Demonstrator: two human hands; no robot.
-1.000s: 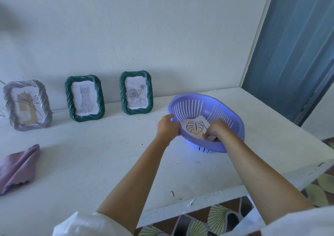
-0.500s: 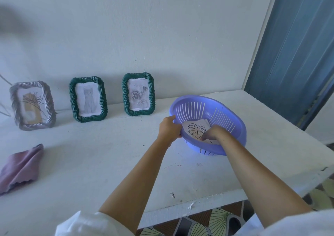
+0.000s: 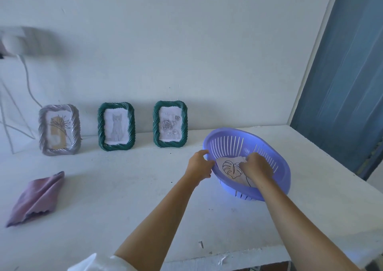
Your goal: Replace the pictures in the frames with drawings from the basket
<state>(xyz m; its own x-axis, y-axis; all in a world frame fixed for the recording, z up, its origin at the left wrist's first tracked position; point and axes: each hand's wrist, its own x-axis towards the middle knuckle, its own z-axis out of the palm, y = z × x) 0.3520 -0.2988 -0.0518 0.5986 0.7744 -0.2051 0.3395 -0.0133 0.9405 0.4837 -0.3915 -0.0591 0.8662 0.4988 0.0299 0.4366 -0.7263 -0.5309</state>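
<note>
A purple slotted basket [image 3: 279,162] sits on the white table [image 3: 116,187], tipped toward me. My left hand [image 3: 199,164] grips its near-left rim. My right hand [image 3: 256,166] is inside the basket, fingers curled on a paper drawing of a leaf [image 3: 229,167]. Three frames lean against the wall: a silver one with a plant picture [image 3: 59,129], a green one with a cat picture [image 3: 116,126] and a green one with a rose picture [image 3: 170,124].
A folded mauve cloth [image 3: 36,198] lies at the table's left. A white cable [image 3: 27,77] hangs down the wall at the far left. A blue door [image 3: 348,73] stands beyond the table's right edge.
My right hand has shifted a little further into the basket over the leaf drawing. The view has tilted up slightly. My left hand stays on the rim.
</note>
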